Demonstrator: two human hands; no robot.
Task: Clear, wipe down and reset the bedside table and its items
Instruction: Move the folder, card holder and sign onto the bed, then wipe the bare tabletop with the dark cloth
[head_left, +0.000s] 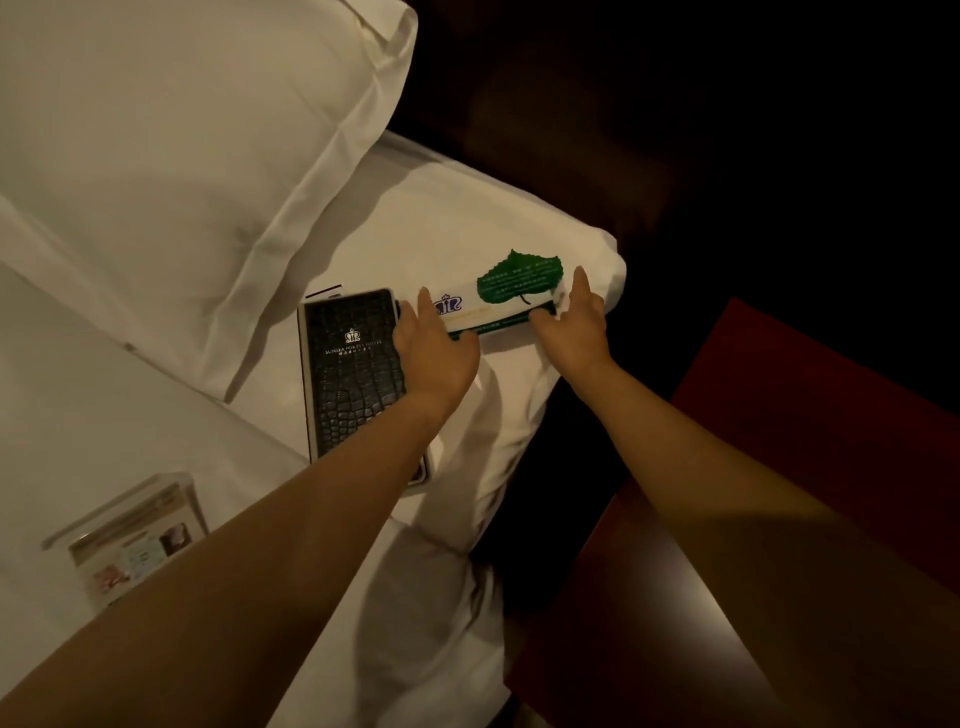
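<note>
Clearing step judged: leaf card (496, 304) on bed (441, 223) touched at ends by left hand (434, 348), right hand (576, 322), fingers straight, unclamped; bedside table (779, 410) to be wiped next

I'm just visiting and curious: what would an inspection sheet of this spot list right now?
Surface: white bed sheet holds the items; red-brown wooden bedside table at right, dimly lit.
Job's things: black crocodile-textured hotel folder; long white card with purple crown logo, green leaf-shaped card against it; clear acrylic sign holder.
Clutter: nothing seen.
Hands: left hand and right hand, fingers straight, touch the white card's two ends.
Cables: nothing seen.
Surroundings: white pillow; darkness beyond the bed.
</note>
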